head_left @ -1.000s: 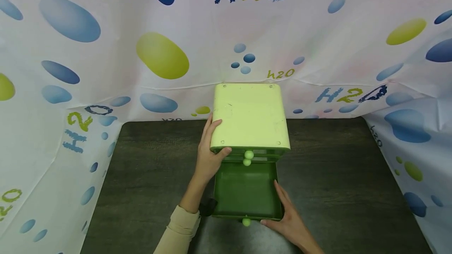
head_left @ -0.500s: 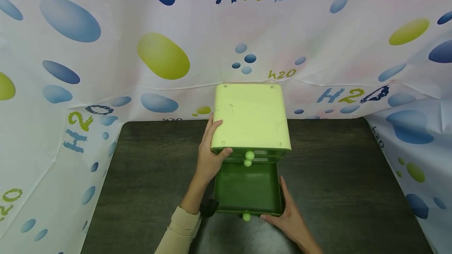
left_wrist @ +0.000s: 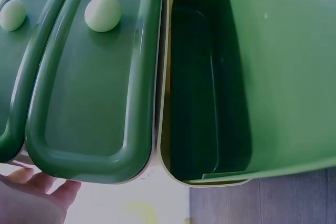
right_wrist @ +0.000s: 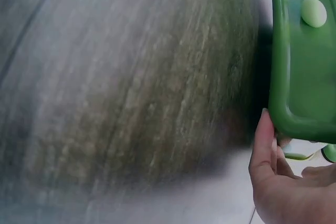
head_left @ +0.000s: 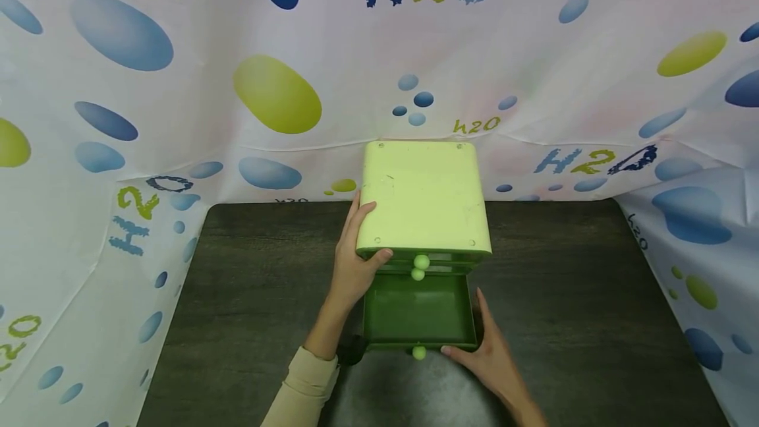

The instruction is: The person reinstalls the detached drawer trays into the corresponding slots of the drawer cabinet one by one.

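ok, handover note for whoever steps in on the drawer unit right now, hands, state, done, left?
Left hand: holds the front left corner of the light green plastic drawer cabinet, thumb on its front edge, steadying it.
Right hand: open, fingers flat against the front right corner of the dark green bottom drawer.
Cabinet stands at the back of the dark wooden table. Drawer is empty and partly out; the two drawers above are shut.
Left: push the drawer fully in.
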